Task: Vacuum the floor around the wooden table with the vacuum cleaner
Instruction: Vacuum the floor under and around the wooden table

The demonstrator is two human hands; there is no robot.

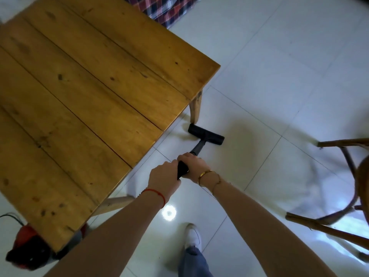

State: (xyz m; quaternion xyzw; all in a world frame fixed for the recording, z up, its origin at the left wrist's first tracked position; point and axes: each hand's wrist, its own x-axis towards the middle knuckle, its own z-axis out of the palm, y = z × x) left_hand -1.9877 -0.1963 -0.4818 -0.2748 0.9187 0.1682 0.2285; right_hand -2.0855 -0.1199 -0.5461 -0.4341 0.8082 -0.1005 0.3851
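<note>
A wooden table (pixel 83 92) of yellow planks fills the left of the view. The vacuum's black floor head (pixel 206 134) lies flat on the white tiled floor (pixel 269 96), its left end touching the foot of the table's far right leg (pixel 196 108). A black wand (pixel 196 149) runs from the head back to my hands. My left hand (pixel 162 175) and my right hand (pixel 194 166) are both closed around the wand's black grip, the right one further forward. The vacuum's red and black body (pixel 28 250) sits on the floor at bottom left, partly hidden under the table corner.
A wooden chair (pixel 343 196) stands at the right edge, its legs spread over the tiles. A plaid cloth (pixel 165 11) hangs down at the top beyond the table. My foot in a white shoe (pixel 193 235) is on the floor below my arms. A lamp reflection glints on the tiles.
</note>
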